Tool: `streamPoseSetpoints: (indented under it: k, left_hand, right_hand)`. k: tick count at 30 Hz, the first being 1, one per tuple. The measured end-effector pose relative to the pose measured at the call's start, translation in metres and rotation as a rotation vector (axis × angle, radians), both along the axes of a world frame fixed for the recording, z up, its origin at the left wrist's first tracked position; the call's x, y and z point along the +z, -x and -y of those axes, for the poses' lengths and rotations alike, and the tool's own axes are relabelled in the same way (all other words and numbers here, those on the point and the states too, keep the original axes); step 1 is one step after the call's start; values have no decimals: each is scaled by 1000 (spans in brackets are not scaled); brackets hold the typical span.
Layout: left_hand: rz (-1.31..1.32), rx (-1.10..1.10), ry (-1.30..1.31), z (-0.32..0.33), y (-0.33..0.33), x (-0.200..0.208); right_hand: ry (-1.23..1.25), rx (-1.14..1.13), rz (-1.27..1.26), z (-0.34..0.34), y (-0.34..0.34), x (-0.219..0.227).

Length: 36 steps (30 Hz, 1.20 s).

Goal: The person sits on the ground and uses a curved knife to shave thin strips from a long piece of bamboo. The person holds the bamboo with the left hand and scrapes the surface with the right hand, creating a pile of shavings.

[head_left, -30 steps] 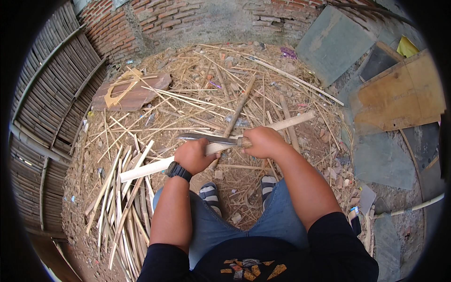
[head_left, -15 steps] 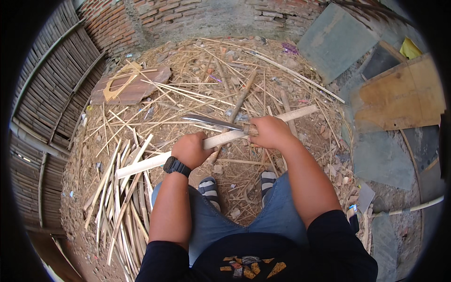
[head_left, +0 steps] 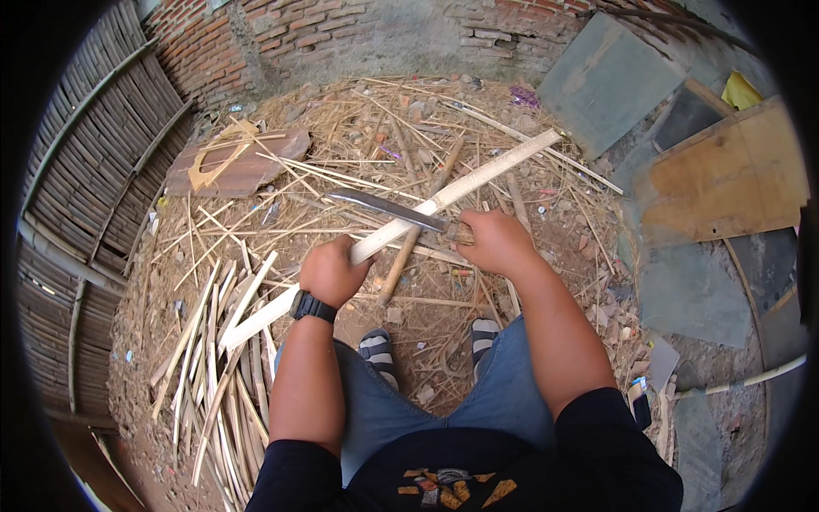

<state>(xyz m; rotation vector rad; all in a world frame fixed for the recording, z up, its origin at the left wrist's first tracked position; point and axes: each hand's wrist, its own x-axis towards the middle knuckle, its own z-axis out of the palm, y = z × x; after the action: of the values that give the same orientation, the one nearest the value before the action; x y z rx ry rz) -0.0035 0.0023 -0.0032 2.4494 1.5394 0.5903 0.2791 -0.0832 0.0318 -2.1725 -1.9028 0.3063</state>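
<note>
A long pale bamboo strip (head_left: 489, 169) slants from lower left to upper right in front of me. My left hand (head_left: 331, 271) is closed around it below its middle, a black watch on the wrist. In my right hand (head_left: 497, 243) is the handle of a machete (head_left: 388, 207), fingers wrapped round it. The dark blade points left and lies across the strip, just beyond my left hand; its tip reaches past the strip. Most of the handle is hidden by my fingers.
A heap of split bamboo strips (head_left: 213, 375) lies at my left. A brown board (head_left: 286, 152) with loose pieces rests farther off. Sticks and debris cover the ground up to the brick wall (head_left: 367, 38). Grey sheets (head_left: 610, 81) and a wooden panel (head_left: 725, 175) stand at right.
The strip has tilted more steeply, its far end rising away from me. My left hand has shifted slightly left and nearer. The blade now crosses the strip, and my right hand has moved slightly right.
</note>
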Motion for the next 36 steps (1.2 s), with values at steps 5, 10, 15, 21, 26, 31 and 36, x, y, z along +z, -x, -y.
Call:
streamPoseSetpoints:
  k: [5, 10, 15, 21, 26, 31, 36]
  left_hand:
    - [30, 7, -4, 1, 0, 3]
    - [52, 35, 19, -2, 1, 3]
    - [8, 33, 9, 3, 0, 6]
    - [8, 37, 2, 2, -2, 7]
    - [30, 17, -6, 2, -5, 5]
    - [47, 43, 3, 7, -4, 8]
    - [80, 49, -11, -1, 0, 2]
  right_hand:
    - [-22, 9, -123, -11, -29, -12]
    - [-124, -132, -108, -10, -29, -20]
    - [80, 78, -67, -1, -1, 5]
    - [-132, -161, -169, -9, -44, -12]
    - [-94, -25, -65, 0, -21, -14]
    - [-78, 53, -163, -4, -27, -9]
    - [-172, -178, -187, -8, -55, -14]
